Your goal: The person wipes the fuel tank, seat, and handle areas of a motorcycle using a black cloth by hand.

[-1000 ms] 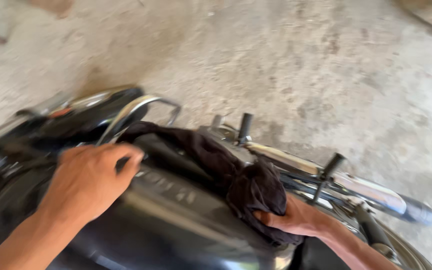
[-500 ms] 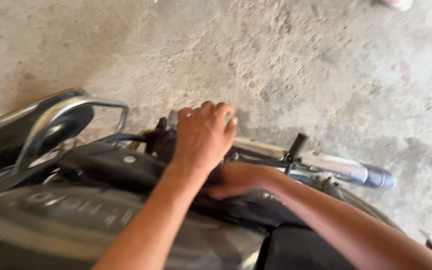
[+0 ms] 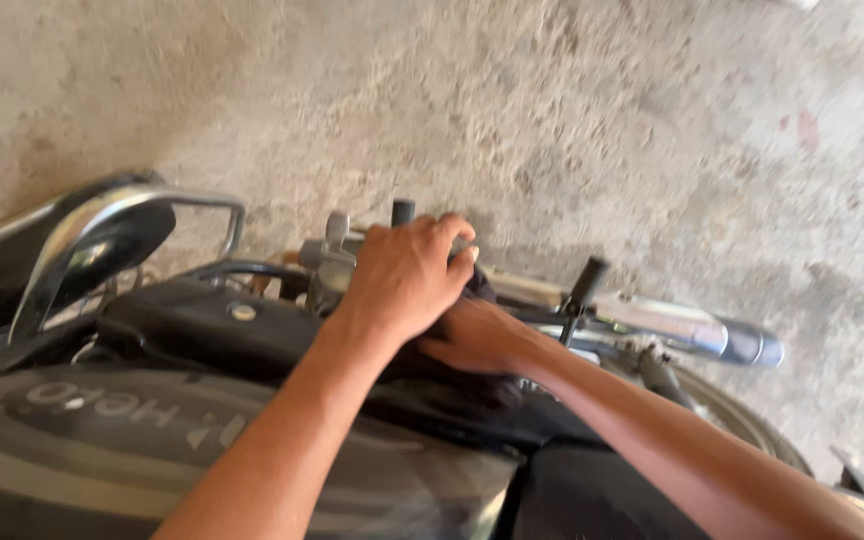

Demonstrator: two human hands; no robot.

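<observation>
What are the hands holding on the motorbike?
The right hand presses a dark cloth bunched under its palm. The left hand lies over it; what it grips cannot be told.

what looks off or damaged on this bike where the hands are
Nothing is plainly damaged or spilled. The left hand lies over the right hand, both pressed on the motorcycle side, where a bit of dark cloth peeks out beside them. The chrome exhaust looks intact. The concrete floor is stained and patchy.
</observation>
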